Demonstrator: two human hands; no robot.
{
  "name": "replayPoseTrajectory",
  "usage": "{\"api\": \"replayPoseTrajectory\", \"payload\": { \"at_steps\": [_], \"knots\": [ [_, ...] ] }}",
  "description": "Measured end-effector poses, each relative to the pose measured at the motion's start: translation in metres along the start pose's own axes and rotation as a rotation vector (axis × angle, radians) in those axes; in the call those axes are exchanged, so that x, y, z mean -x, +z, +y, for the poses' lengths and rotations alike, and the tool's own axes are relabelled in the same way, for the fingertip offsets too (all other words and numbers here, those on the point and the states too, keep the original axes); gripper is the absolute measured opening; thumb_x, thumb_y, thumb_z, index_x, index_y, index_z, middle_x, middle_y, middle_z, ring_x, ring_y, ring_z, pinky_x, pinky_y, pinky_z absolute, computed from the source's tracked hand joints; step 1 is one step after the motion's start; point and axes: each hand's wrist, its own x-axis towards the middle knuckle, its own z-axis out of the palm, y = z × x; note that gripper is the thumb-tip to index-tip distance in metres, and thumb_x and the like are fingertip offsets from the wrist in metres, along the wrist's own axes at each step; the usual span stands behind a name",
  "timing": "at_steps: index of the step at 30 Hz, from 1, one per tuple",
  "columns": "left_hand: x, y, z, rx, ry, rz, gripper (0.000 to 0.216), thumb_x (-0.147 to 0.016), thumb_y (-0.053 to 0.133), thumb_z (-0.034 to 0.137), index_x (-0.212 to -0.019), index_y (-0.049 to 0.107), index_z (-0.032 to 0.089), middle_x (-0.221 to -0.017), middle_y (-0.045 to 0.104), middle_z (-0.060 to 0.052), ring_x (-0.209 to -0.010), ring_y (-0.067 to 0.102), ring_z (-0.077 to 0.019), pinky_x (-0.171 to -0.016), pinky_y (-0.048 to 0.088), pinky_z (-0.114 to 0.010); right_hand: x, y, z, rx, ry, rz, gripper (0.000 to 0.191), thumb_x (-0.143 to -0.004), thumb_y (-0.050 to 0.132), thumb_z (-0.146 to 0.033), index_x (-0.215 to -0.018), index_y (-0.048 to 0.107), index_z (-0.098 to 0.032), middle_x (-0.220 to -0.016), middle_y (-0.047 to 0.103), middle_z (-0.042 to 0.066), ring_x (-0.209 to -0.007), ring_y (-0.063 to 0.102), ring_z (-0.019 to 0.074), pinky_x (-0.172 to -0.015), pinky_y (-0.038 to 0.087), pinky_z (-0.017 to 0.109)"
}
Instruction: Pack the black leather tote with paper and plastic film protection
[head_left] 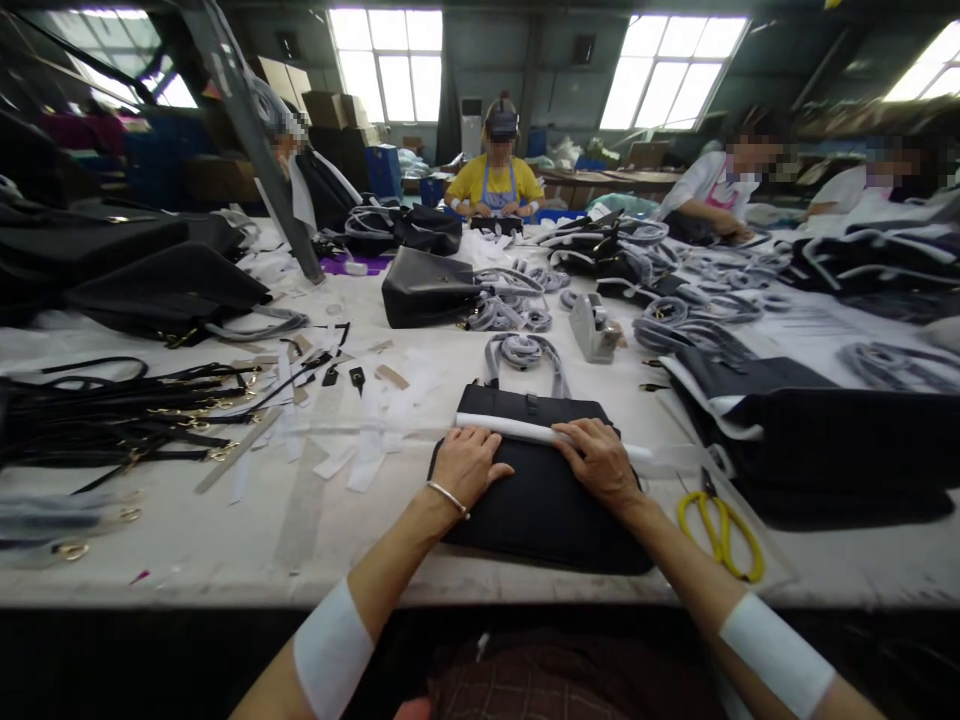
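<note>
Item 1: long white-covered worktable (225, 540), with its near edge running just below both forearms.

Item 2: flat black leather handbag (540, 500) lay at the table's near edge, directly before the person, its grey wrapped handle (523, 352) pointing away.

Item 3: stack of black bags with white edging (810, 440) stood close on the right; bundle of black straps with gold hardware (112, 420) lay on the left.

Item 4: left hand (469, 465) rested palm down on the handbag, fingers together and slightly curled, touching the end of a narrow white paper strip (517, 430) across the bag's top.

Item 5: right hand (600, 462) pressed flat, fingers extended together along the same strip.

Item 6: yellow-handled scissors (721, 535) lay just right of the bag.

Risk: the strip seemed likely to skew or crease if 1 hand lifted; the bag, sitting near the edge, could slide off toward the lap.

Room: open tabletop lay left of the bag; the right side was crowded by scissors and the stack.
</note>
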Motion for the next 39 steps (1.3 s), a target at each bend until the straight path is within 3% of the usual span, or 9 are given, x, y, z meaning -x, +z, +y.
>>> {"api": "replayPoseTrajectory", "payload": {
  "at_steps": [7, 13, 17, 20, 24, 31, 39],
  "knots": [
    [-0.013, 0.010, -0.016, -0.034, -0.042, 0.019, 0.053, -0.073, 0.060, 0.067, -0.090, 0.060, 0.017, -0.092, 0.060, -0.010, -0.091, 0.055, -0.0263, -0.081, 0.040, -0.038, -0.007, -0.006, 0.000, -0.086, 0.053, -0.077, 0.023, -0.093, 0.050, -0.033, -0.104, 0.068, -0.024, -0.094, 0.066, 0.006, -0.088, 0.056, 0.0209, -0.081, 0.041, 0.035],
    [-0.004, 0.010, -0.009, -0.089, -0.031, 0.141, 0.046, -0.083, 0.052, 0.063, -0.089, 0.057, 0.018, -0.090, 0.058, -0.009, -0.090, 0.053, -0.0246, -0.081, 0.038, -0.038, -0.018, -0.026, -0.003, -0.228, -0.004, -0.381, 0.028, -0.088, 0.056, -0.049, -0.095, 0.071, -0.027, -0.095, 0.069, 0.003, -0.089, 0.061, 0.0208, -0.080, 0.045, 0.034],
    [-0.006, 0.016, -0.012, -0.044, -0.064, 0.091, 0.046, -0.084, 0.050, 0.063, -0.090, 0.057, 0.018, -0.087, 0.060, -0.008, -0.084, 0.056, -0.0218, -0.078, 0.038, -0.035, -0.021, -0.039, -0.005, -0.220, 0.063, -0.518, 0.032, -0.083, 0.061, -0.052, -0.099, 0.070, -0.027, -0.096, 0.070, 0.003, -0.087, 0.064, 0.0219, -0.076, 0.048, 0.033],
    [-0.011, 0.021, -0.015, -0.030, -0.124, -0.013, 0.051, -0.081, 0.049, 0.068, -0.091, 0.057, 0.018, -0.079, 0.061, -0.006, -0.076, 0.058, -0.0212, -0.071, 0.039, -0.033, -0.011, -0.048, 0.005, -0.158, 0.078, -0.456, 0.032, -0.083, 0.059, -0.054, -0.097, 0.070, -0.027, -0.097, 0.069, 0.003, -0.090, 0.064, 0.0223, -0.078, 0.048, 0.034],
    [-0.014, 0.022, -0.016, -0.023, -0.124, -0.027, 0.053, -0.077, 0.051, 0.070, -0.091, 0.058, 0.019, -0.079, 0.062, -0.006, -0.077, 0.060, -0.0226, -0.071, 0.040, -0.032, 0.019, -0.054, 0.024, -0.130, 0.207, -0.256, 0.035, -0.083, 0.058, -0.057, -0.087, 0.069, -0.024, -0.089, 0.066, 0.004, -0.089, 0.061, 0.0224, -0.083, 0.047, 0.036],
    [-0.013, 0.020, -0.013, -0.045, -0.151, -0.060, 0.054, -0.076, 0.052, 0.069, -0.091, 0.058, 0.018, -0.077, 0.062, -0.006, -0.077, 0.060, -0.0234, -0.071, 0.040, -0.032, 0.055, -0.035, 0.028, -0.060, 0.418, 0.085, 0.045, -0.079, 0.056, -0.066, -0.084, 0.066, -0.022, -0.084, 0.061, 0.008, -0.087, 0.056, 0.0252, -0.082, 0.044, 0.039],
    [-0.016, 0.022, -0.013, -0.079, -0.138, -0.071, 0.051, -0.077, 0.053, 0.069, -0.090, 0.059, 0.019, -0.081, 0.064, -0.005, -0.080, 0.059, -0.0217, -0.072, 0.038, -0.032, 0.066, -0.028, 0.013, -0.170, 0.754, 0.104, 0.053, -0.076, 0.053, -0.072, -0.085, 0.067, -0.021, -0.071, 0.066, 0.005, -0.068, 0.061, 0.0236, -0.064, 0.041, 0.033]
  ]
}}
